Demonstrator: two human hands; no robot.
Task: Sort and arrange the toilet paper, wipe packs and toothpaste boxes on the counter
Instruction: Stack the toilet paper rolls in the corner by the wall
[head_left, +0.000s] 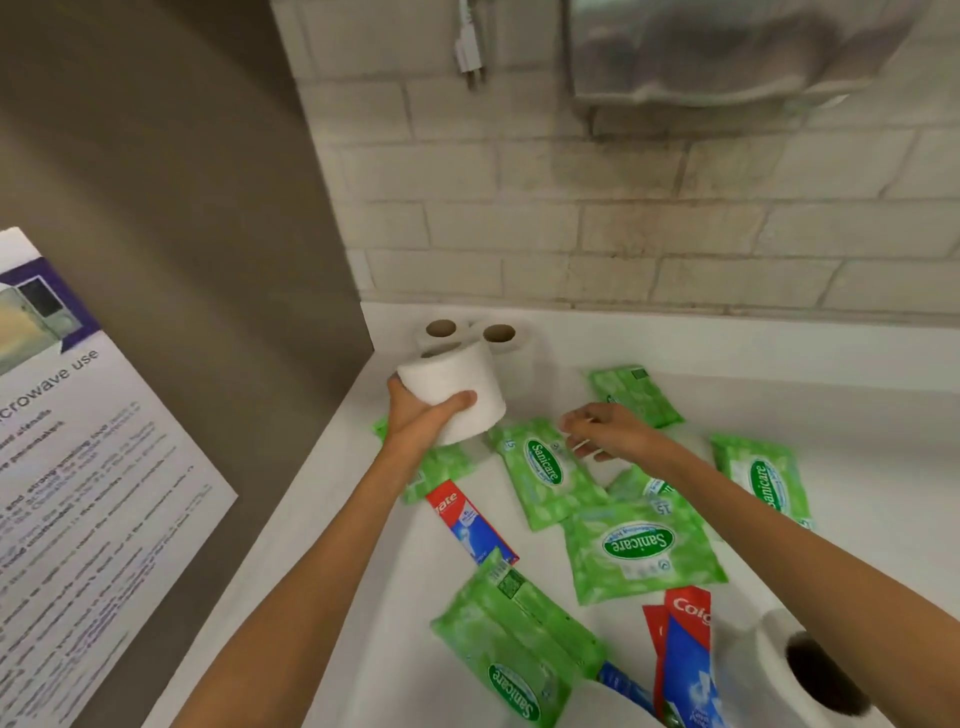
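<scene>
My left hand (415, 415) grips a white toilet paper roll (457, 387) and holds it tilted above the counter's far left corner. Just behind it stand two more rolls (470, 332) upright against the wall. My right hand (602, 428) hovers with loosely bent fingers over a green wipe pack (545, 473) and holds nothing. Several green wipe packs (641, 548) lie scattered over the white counter (857, 415). A red and blue toothpaste box (470, 522) lies near my left forearm, and more toothpaste boxes (683, 660) lie at the front. Another roll (795, 665) lies on its side at the front right.
A grey side panel (208, 208) with a printed microwave notice (78, 467) bounds the counter on the left. A tiled wall (623, 234) rises behind the counter, with a metal dispenser (727, 52) and a hanging plug (470, 57) on it.
</scene>
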